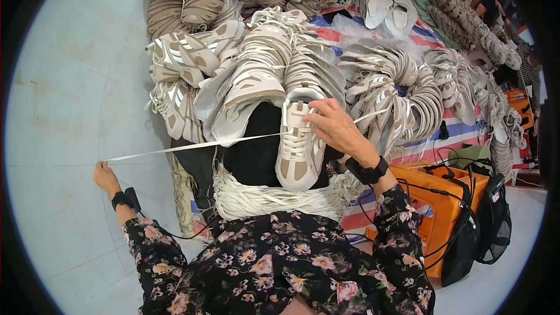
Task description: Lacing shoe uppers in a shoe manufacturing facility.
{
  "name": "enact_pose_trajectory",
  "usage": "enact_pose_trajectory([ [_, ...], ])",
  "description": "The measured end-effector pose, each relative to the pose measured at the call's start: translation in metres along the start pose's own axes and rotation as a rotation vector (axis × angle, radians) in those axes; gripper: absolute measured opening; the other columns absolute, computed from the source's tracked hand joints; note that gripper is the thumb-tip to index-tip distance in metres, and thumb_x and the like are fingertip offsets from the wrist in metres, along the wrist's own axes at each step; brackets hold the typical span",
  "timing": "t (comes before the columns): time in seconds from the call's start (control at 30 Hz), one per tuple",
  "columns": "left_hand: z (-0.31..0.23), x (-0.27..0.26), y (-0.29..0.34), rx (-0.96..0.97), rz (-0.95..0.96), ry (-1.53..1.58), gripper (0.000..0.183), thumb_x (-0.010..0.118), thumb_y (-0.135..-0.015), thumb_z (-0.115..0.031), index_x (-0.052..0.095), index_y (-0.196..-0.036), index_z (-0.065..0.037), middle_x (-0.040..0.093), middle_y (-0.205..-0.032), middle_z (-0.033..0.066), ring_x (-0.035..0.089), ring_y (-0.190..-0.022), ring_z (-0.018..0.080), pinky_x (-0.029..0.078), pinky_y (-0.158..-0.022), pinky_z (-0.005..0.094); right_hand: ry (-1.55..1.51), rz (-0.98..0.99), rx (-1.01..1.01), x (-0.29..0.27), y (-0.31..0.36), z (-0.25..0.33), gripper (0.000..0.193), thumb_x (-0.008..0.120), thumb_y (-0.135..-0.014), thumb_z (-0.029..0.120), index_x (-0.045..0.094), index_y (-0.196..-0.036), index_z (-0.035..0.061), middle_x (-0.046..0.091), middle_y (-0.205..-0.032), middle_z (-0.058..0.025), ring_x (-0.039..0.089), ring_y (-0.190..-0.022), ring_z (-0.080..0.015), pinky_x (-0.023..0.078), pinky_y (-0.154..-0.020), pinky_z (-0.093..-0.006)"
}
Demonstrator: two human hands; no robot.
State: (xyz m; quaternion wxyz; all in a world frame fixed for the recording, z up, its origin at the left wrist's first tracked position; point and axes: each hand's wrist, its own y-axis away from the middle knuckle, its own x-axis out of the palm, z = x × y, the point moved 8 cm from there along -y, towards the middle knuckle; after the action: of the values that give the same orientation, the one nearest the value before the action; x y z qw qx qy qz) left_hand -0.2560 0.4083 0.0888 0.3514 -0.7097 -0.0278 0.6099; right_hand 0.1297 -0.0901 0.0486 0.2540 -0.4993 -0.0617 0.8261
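Note:
A beige and white shoe upper (300, 166) lies toe toward me on the black cloth over my lap, partly laced. From its eyelets a cream shoelace (192, 147) runs taut out to the left. My left hand (107, 179) is closed on the far end of that lace, out over the floor. With bent fingers, my right hand (337, 128) grips the upper's right side near the tongue. A short length of lace sticks out beyond that hand to the right. A bundle of loose cream laces (271, 197) lies across my waist.
Ahead of me stand long stacks of nested shoe uppers (262, 61). Laced shoe uppers (181, 61) are heaped to their left. Ring-shaped bundles of uppers (382, 90) rest on a striped sheet (429, 38). An orange plastic stool (440, 198) with black bags and cables is at my right.

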Motion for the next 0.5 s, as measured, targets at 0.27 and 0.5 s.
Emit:
enact_pose_trajectory([
  [0.27,-0.254,-0.029,0.1,0.526,0.181,0.624,0.021,0.059,-0.075,-0.004,0.059,-0.096,-0.001,0.059,-0.09,0.0159,0.058,-0.077,0.0332,0.047,-0.069,0.0388,0.079,0.162,0.09,0.01,0.013,-0.025,0.014,0.064,-0.066,0.014,0.065,-0.08,0.0089,0.057,-0.097,-0.0048,0.049,-0.097,-0.0262,0.043,-0.082,-0.0366],
  [0.5,-0.449,-0.065,0.189,0.888,0.56,1.237,0.026,0.062,-0.075,-0.007,0.053,-0.099,0.0,0.057,-0.088,0.0159,0.056,-0.082,0.0333,0.046,-0.07,0.0384,0.074,0.169,0.319,0.012,0.025,-0.04,0.014,0.063,-0.068,0.02,0.068,-0.073,0.0076,0.059,-0.101,-0.0062,0.048,-0.099,-0.0265,0.042,-0.084,-0.0357],
])
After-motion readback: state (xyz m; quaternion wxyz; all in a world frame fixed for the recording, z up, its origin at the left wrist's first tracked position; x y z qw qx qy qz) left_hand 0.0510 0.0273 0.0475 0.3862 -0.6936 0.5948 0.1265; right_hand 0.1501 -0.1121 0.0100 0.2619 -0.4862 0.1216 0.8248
